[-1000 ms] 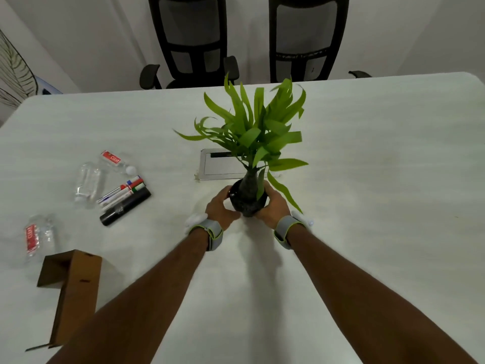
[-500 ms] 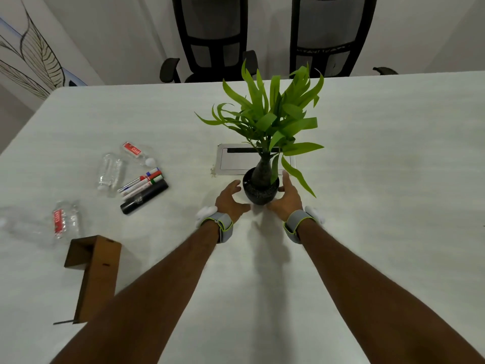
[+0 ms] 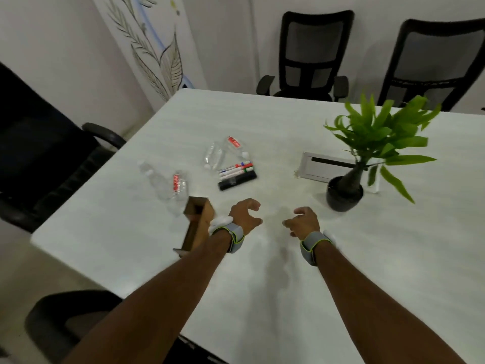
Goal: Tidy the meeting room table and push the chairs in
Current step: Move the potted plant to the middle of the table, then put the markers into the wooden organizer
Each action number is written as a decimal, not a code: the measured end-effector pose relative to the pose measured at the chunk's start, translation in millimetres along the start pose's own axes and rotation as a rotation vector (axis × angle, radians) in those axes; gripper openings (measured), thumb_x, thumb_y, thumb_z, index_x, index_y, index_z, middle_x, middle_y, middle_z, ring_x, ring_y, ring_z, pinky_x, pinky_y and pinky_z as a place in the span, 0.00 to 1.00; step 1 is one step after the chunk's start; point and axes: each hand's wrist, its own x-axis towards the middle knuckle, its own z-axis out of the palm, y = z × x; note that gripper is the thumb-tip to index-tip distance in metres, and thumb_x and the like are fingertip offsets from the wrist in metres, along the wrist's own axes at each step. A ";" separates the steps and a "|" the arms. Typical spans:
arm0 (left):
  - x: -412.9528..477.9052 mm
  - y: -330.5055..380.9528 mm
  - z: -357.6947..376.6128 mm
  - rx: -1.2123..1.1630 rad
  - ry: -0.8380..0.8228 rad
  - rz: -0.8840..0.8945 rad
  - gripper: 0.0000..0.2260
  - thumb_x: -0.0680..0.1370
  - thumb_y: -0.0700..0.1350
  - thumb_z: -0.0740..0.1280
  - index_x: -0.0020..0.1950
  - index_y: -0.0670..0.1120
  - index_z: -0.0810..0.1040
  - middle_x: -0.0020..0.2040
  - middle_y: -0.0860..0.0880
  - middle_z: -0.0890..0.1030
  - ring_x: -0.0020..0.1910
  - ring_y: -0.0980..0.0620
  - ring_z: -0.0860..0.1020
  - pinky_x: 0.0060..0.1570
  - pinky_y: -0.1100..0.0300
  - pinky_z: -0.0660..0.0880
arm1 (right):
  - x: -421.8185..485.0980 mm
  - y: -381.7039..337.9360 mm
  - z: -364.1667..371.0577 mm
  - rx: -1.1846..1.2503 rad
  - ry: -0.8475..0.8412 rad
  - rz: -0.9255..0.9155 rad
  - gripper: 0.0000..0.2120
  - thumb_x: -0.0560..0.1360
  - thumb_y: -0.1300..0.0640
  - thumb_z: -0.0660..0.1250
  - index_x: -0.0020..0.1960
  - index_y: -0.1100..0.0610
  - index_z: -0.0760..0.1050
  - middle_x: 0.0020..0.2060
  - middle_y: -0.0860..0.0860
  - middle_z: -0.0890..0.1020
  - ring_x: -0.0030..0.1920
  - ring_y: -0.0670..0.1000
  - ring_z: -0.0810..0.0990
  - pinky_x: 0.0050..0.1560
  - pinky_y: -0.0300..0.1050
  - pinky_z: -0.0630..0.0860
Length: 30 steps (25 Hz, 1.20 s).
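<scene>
A green plant in a black pot (image 3: 344, 196) stands on the white table (image 3: 288, 285), to the right of both hands. My left hand (image 3: 245, 214) and my right hand (image 3: 303, 222) hover over the table, fingers curled and apart, holding nothing. A brown cardboard box (image 3: 197, 222) lies just left of my left wrist. Beyond it lie several clear plastic bottles (image 3: 173, 185), another bottle (image 3: 215, 156), and a bunch of markers with a black eraser (image 3: 237, 174).
A cable hatch (image 3: 322, 166) is set in the table behind the pot. Two black office chairs (image 3: 312, 56) (image 3: 433, 64) stand at the far side, another chair (image 3: 39, 158) at the left end, and a chair seat (image 3: 70, 324) near the front left.
Both hands have let go of the plant pot and drawn back toward me and leftward. The view has swung left, so the plant now sits at the right.
</scene>
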 end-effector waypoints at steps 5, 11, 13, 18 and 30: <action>-21.3 -74.1 -80.1 0.040 0.132 -0.047 0.12 0.70 0.36 0.71 0.53 0.42 0.79 0.51 0.46 0.80 0.48 0.50 0.76 0.49 0.63 0.71 | -48.9 -17.7 86.1 -0.118 -0.130 -0.092 0.14 0.67 0.64 0.74 0.49 0.58 0.73 0.34 0.54 0.77 0.34 0.56 0.77 0.41 0.52 0.79; -31.5 -161.7 -148.6 -0.019 0.123 -0.108 0.09 0.70 0.40 0.73 0.48 0.46 0.80 0.51 0.46 0.83 0.51 0.46 0.80 0.47 0.63 0.71 | -96.4 -10.6 181.4 -0.238 -0.143 -0.103 0.15 0.67 0.58 0.76 0.48 0.55 0.72 0.43 0.57 0.78 0.40 0.56 0.76 0.36 0.46 0.75; -32.2 -180.2 -151.7 -0.023 0.068 -0.111 0.09 0.69 0.41 0.74 0.49 0.45 0.80 0.49 0.46 0.83 0.52 0.46 0.80 0.48 0.63 0.71 | -103.9 -7.2 201.4 -0.271 -0.112 -0.094 0.16 0.67 0.54 0.75 0.49 0.54 0.72 0.45 0.56 0.79 0.41 0.56 0.77 0.40 0.48 0.77; -28.4 -204.0 -141.0 0.007 -0.166 -0.153 0.17 0.73 0.47 0.70 0.60 0.44 0.76 0.59 0.45 0.80 0.59 0.44 0.78 0.57 0.58 0.72 | -117.1 -3.7 235.0 -0.380 -0.027 -0.093 0.19 0.67 0.49 0.73 0.54 0.55 0.73 0.53 0.58 0.81 0.52 0.59 0.80 0.51 0.53 0.80; -14.1 -139.2 -38.2 -0.204 -0.533 -0.050 0.33 0.68 0.39 0.67 0.73 0.47 0.64 0.72 0.43 0.68 0.69 0.42 0.71 0.66 0.49 0.71 | -75.5 -5.0 124.5 -0.347 0.318 -0.026 0.11 0.71 0.60 0.65 0.50 0.58 0.83 0.46 0.60 0.85 0.44 0.63 0.83 0.48 0.55 0.82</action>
